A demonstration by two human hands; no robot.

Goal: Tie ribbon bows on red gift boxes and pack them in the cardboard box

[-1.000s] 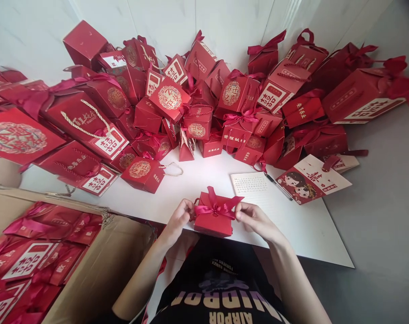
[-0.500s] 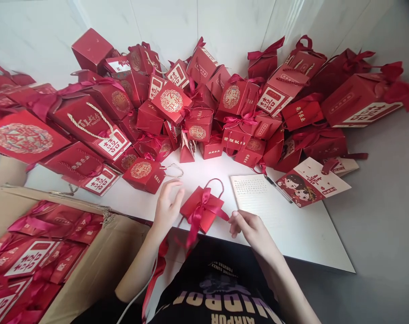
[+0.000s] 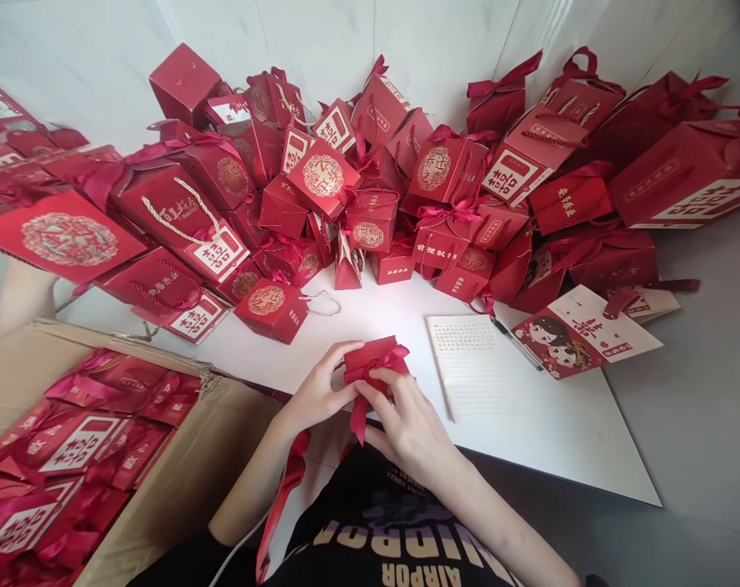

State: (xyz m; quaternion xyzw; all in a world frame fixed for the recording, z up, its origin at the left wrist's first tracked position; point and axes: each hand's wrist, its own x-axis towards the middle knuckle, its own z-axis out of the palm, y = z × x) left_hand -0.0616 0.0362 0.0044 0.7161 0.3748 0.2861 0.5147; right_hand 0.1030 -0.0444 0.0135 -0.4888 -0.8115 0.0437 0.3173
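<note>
A small red gift box point(image 3: 370, 354) with a red ribbon bow point(image 3: 379, 361) stands at the near edge of the white table, between my two hands. My left hand point(image 3: 327, 387) grips the box's left side, thumb toward the knot. Over its top and right side lies my right hand point(image 3: 407, 416), fingertips pressed on the bow near the knot. One ribbon tail point(image 3: 358, 417) hangs down in front between the hands. The lower part of the box is hidden behind my right hand.
Many red gift boxes point(image 3: 324, 179) are piled along the wall. A lined notebook point(image 3: 471, 371), a pen point(image 3: 517, 342) and a printed card box point(image 3: 581, 330) lie to the right. At lower left, a cardboard carton point(image 3: 162, 456) holds more boxes. Another person's arm point(image 3: 24, 302) shows at far left.
Both hands have come inward onto the gift box, which they were apart from earlier. The left now holds its side, and the right has moved left onto the bow.
</note>
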